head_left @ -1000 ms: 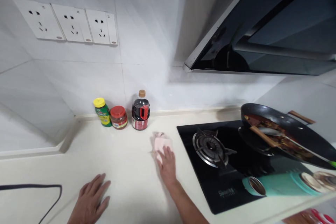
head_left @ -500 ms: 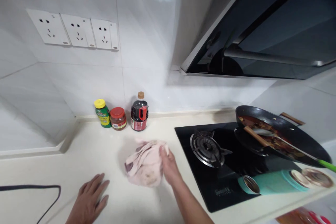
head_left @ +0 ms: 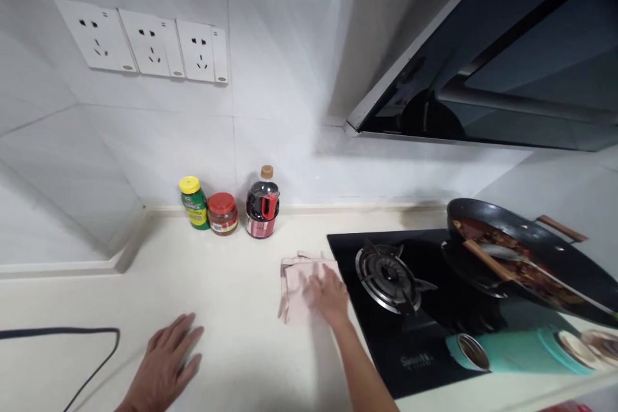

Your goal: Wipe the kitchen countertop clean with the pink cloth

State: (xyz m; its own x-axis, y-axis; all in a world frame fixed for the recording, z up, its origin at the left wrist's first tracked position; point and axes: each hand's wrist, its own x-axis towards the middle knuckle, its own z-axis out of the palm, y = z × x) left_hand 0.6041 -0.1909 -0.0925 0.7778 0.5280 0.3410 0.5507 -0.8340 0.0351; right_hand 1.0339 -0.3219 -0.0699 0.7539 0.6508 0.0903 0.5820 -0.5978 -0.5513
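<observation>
A pale pink cloth (head_left: 297,299) lies spread and folded on the white countertop (head_left: 232,341), just left of the stove's edge. My right hand (head_left: 329,296) rests on top of its right part, fingers stretched out and somewhat smeared by motion. Over to the left, my left hand (head_left: 167,360) lies flat on the counter with its fingers apart, holding nothing. Behind the cloth, near the wall, stand a dark sauce bottle (head_left: 262,206) with a red handle, a red-lidded jar (head_left: 223,214) and a green jar (head_left: 194,203) with a yellow lid.
On the right is a black gas stove (head_left: 386,328) with a bare burner (head_left: 389,273). A wok (head_left: 526,225) of food stands behind it. A teal bottle (head_left: 512,351) lies along the front. A black cable (head_left: 58,331) crosses the left counter; a range hood (head_left: 483,77) overhangs.
The bunched cloth has gone from my right hand's grip to lying flat on the counter, farther right. My right hand has moved right with it. My left hand has stayed in place.
</observation>
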